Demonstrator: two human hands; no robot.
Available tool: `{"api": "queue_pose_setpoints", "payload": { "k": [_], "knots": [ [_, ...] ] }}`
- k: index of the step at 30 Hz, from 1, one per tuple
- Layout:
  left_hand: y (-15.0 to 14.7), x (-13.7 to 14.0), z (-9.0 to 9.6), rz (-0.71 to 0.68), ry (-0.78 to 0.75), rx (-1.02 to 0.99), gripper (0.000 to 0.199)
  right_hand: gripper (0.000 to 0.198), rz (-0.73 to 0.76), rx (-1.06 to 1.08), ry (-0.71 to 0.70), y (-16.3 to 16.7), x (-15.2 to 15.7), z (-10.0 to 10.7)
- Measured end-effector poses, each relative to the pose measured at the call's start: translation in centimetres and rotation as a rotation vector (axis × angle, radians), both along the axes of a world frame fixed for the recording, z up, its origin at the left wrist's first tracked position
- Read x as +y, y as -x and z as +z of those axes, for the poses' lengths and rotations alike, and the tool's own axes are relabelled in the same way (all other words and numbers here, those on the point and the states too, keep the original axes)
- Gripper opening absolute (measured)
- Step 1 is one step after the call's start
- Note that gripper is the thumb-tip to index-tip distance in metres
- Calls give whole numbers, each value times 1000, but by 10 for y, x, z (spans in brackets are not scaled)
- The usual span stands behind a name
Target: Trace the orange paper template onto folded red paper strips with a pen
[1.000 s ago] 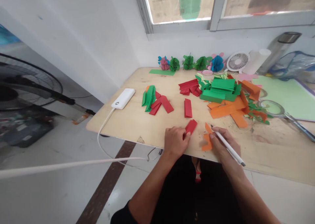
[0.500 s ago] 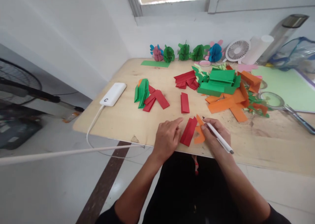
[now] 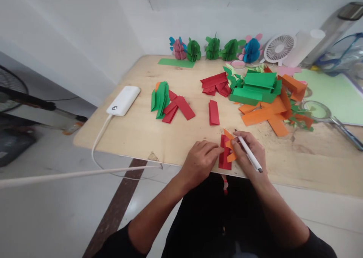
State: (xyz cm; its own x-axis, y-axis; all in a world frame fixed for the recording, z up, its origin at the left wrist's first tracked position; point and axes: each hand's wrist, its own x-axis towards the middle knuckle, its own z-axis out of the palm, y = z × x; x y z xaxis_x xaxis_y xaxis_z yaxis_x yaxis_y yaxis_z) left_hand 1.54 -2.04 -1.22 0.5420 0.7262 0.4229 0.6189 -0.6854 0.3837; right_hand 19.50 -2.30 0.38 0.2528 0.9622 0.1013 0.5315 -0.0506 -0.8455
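At the table's front edge lies a folded red paper strip [image 3: 222, 163]. My left hand [image 3: 200, 159] is half curled, its index finger pressing on the strip's left part. A white pen [image 3: 252, 155] rests in my right hand [image 3: 249, 150], its dark tip pointing up and away. The same hand pinches an orange paper cutout [image 3: 231, 157] with notched edges, lying over the right side of the red strip. Just beyond is another folded red strip [image 3: 214, 112], untouched.
Red folded strips [image 3: 185, 107] and green ones [image 3: 162, 99] lie left; green [image 3: 260, 78] and orange papers [image 3: 263, 114] are heaped right, near scissors [image 3: 330, 117]. A white power bank [image 3: 123, 100] with a cable sits left. Paper figures [image 3: 212, 48] and a small fan [image 3: 280, 48] line the wall.
The red strip has turned more upright and shifted right, now partly under the orange cutout. My left hand has moved right onto it. The head view has tilted slightly down.
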Motion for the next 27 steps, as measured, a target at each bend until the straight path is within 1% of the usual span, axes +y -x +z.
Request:
{"api": "queue_pose_setpoints", "payload": {
  "k": [4,7,10,13,16,18,20,22,25,27],
  "knots": [
    [5,9,-1,-121,-194,86,25,25,15,-44,-11,1,-1,-3],
    [5,13,0,-216,-257,147,21,23,34,-106,-15,2,0,-7],
    [4,15,-1,-254,-262,195,21,22,39,-129,-14,1,0,-8],
    [5,16,-1,-257,-259,148,26,22,12,-60,-15,-3,-1,-6],
    [7,21,6,-233,-201,77,31,25,-71,50,-19,-11,-5,-2],
    [5,27,15,-199,-145,83,30,27,-138,136,-36,-16,-8,1],
    [-2,33,25,-195,-127,138,25,29,-193,205,-41,-20,-13,6],
    [-13,39,33,-233,-153,228,22,31,-237,257,-37,-22,-18,12],
    [-29,44,38,-304,-199,418,21,34,-278,303,-17,-24,-26,19],
    [-35,45,40,-331,-200,522,23,35,-297,296,-7,-26,-30,22]
  ]
}}
